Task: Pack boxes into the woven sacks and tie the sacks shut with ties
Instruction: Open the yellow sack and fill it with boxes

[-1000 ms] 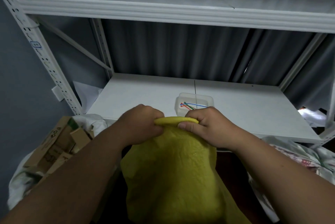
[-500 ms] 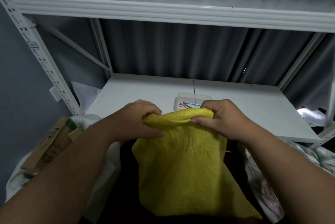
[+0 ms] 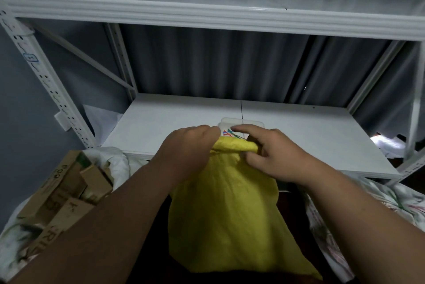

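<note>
Below the white shelf (image 3: pixel 299 136), a yellow sack (image 3: pixel 225 210) hung down between two arms, in front of the person. It looked soft and floppy, like thin cloth that bends any way, and probably quite light. The best place to hold it seemed to be the rolled-up top edge, where the cloth was thick and bunched. The left hand (image 3: pixel 186 148) had its fingers curled tight round the left end of that roll. The right hand (image 3: pixel 273 152) was looser: its thumb (image 3: pixel 249 161) pressed on the cloth under the roll, and its fingers (image 3: pixel 243 128) were spread and lifted over the top, close to a clear tub (image 3: pixel 253 122) of colored ties (image 3: pixel 228 133) on the shelf. Brown boxes (image 3: pixel 64 194) sat in a white sack (image 3: pixel 115 164) on the left. Another printed sack (image 3: pixel 391 201) lay on the right.
</note>
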